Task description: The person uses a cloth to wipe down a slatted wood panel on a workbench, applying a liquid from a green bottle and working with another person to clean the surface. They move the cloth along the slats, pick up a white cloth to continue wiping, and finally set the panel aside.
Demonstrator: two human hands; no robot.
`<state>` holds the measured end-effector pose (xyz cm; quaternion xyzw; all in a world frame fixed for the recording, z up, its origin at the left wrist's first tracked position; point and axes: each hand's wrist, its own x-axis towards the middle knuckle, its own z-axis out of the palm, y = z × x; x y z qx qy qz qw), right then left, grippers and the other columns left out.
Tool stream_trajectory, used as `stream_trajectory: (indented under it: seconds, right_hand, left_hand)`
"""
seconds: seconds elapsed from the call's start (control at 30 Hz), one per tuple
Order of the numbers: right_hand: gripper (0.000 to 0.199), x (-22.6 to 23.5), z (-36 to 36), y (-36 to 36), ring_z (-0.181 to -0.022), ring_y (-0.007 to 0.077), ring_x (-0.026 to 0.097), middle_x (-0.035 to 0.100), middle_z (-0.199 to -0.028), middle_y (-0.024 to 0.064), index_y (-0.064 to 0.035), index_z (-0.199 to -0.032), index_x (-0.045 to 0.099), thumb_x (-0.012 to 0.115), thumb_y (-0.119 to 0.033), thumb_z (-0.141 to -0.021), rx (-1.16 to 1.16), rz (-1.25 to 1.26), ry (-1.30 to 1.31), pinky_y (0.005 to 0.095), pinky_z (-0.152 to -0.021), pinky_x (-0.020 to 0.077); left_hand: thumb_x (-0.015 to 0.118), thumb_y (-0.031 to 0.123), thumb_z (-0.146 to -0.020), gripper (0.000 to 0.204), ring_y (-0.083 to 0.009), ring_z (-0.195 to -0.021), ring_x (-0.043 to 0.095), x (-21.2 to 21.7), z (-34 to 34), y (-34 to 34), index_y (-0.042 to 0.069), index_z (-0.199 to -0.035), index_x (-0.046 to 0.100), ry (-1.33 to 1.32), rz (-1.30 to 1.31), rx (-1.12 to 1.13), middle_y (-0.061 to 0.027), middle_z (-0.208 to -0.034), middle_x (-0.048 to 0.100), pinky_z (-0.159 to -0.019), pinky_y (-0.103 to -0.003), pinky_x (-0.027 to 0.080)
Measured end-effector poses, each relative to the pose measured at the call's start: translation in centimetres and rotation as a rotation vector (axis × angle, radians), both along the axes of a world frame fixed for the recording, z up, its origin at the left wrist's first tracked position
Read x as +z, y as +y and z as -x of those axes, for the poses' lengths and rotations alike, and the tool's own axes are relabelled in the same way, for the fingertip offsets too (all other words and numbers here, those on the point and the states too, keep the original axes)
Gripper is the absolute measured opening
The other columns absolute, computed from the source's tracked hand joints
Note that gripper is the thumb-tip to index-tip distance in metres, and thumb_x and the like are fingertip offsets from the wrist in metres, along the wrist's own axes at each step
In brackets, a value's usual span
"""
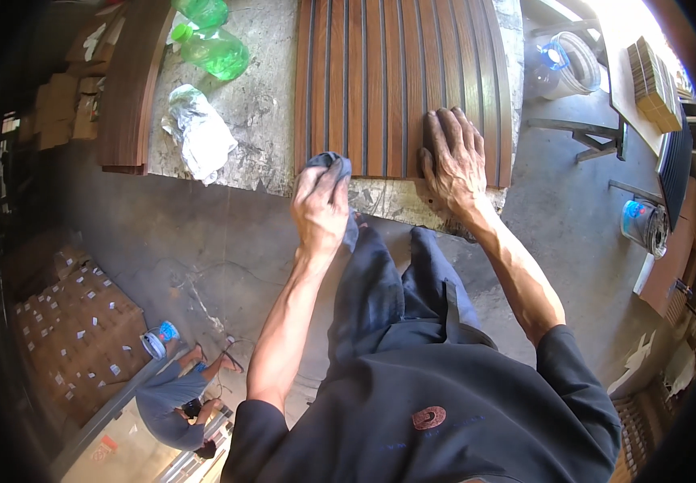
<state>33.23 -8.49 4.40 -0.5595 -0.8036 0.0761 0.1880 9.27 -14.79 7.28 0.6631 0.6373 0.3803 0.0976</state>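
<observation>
At frame centre, the left hand (321,203) clamps a dark cloth (333,163) on the slatted wood panel (380,80); the right hand (454,157), fingers together, presses flat. Wiping seems underway; the next stroke needs steady pressure.

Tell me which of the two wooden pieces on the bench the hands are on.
The slatted brown panel at the bench's right. The right hand lies flat on it, and the left hand grips a dark cloth at its near edge. The curved piece at left is untouched.
</observation>
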Motion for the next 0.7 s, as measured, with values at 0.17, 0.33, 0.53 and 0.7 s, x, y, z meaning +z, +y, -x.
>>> stream_trajectory:
  seconds: [0.17,0.33,0.53,0.7]
  right_hand:
    - [0.060,0.3,-0.1,0.4,-0.145,0.0390,0.035,0.043,-0.150,0.0193,-0.0041,-0.151,0.044,0.057,-0.020,-0.094,0.005,0.012,0.003,0.0536,-0.120,0.0264]
    - [0.062,-0.5,-0.6,-0.1,-0.146,0.0402,0.034,0.042,-0.151,0.0221,0.0001,-0.150,0.042,0.054,-0.028,-0.096,0.014,0.033,-0.057,0.0550,-0.120,0.0243]
    - [0.062,0.4,0.2,-0.2,-0.145,0.0415,0.034,0.042,-0.151,0.0220,0.0003,-0.150,0.042,0.056,-0.025,-0.095,0.023,0.034,-0.009,0.0552,-0.120,0.0247]
    - [0.063,-0.1,-0.6,0.2,-0.145,0.0413,0.035,0.042,-0.150,0.0222,-0.0005,-0.150,0.042,0.058,-0.025,-0.094,0.009,0.049,-0.026,0.0552,-0.120,0.0266]
  left_hand:
    - [0.071,-0.002,-0.084,0.019,-0.0312,-0.084,0.069,-0.3,-1.4,3.4,0.004,-0.102,0.074,0.155,0.164,0.073,-0.0128,-0.094,0.068,-0.073,-0.039,0.056]
    - [0.071,-0.001,-0.082,0.017,-0.0322,-0.079,0.067,-1.1,-2.3,0.9,0.004,-0.098,0.073,0.058,0.079,0.062,-0.0126,-0.088,0.064,-0.067,-0.041,0.054]
    - [0.070,-0.001,-0.081,0.014,-0.0315,-0.077,0.065,0.0,-1.7,3.9,0.004,-0.095,0.072,0.214,0.062,0.079,-0.0120,-0.086,0.062,-0.066,-0.041,0.053]
    - [0.069,-0.002,-0.081,0.020,-0.0296,-0.079,0.067,-1.4,-2.0,2.3,0.005,-0.099,0.072,0.195,0.038,0.031,-0.0113,-0.089,0.064,-0.066,-0.040,0.056]
